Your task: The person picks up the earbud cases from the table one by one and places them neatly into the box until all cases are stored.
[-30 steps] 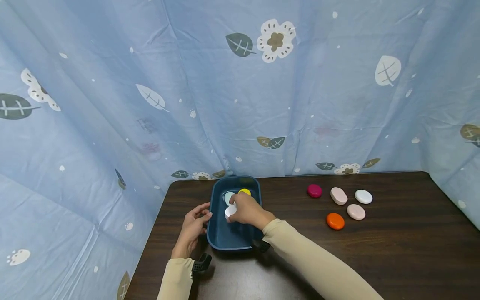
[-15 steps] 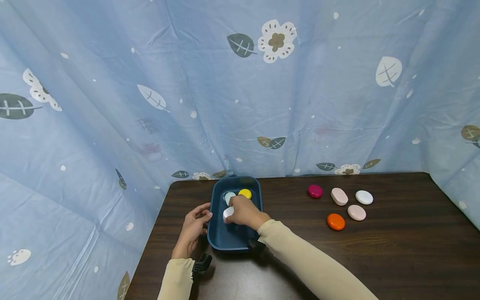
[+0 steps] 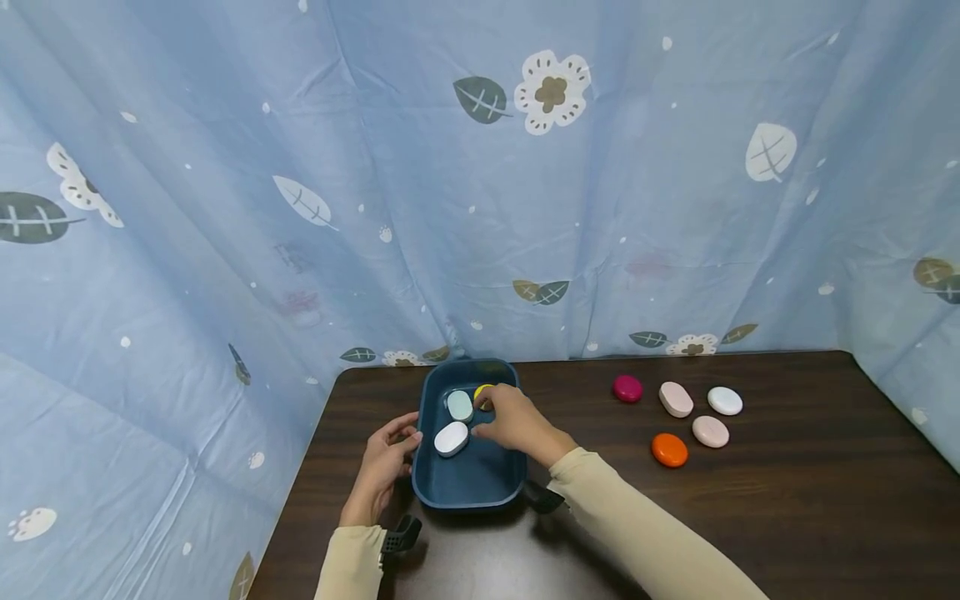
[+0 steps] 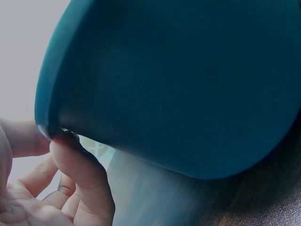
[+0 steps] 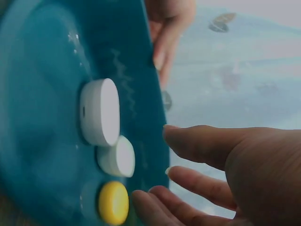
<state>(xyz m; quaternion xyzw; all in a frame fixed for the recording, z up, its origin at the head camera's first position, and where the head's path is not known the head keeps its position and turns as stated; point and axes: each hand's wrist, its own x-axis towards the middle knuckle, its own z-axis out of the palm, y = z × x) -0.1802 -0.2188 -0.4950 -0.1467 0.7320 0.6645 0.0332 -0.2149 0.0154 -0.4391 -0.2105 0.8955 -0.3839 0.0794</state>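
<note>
A dark blue tray [image 3: 468, 483] holds a white rounded oval block [image 3: 451, 439], a pale green one [image 3: 460, 406] and a yellow round one [image 5: 113, 202]. In the right wrist view the white block shows a small dark mark on its side. My left hand [image 3: 382, 467] pinches the tray's left rim; the left wrist view shows digits on both sides of the tray edge. Over the tray, my right hand [image 3: 513, 423] has its fingers spread apart with nothing between them. Its fingertips are close to the yellow piece, which it partly hides in the head view.
Right of the tray on the dark wooden table [image 3: 787, 500] lie a magenta piece [image 3: 627, 388], an orange one [image 3: 669, 450], a white one [image 3: 725, 401] and two pale pink ones [image 3: 677, 400]. A blue patterned curtain [image 3: 420, 167] hangs behind and at the sides.
My right hand has let go of the white block, which now lies in the tray left of it. The hand has moved slightly right. My left hand stays at the rim.
</note>
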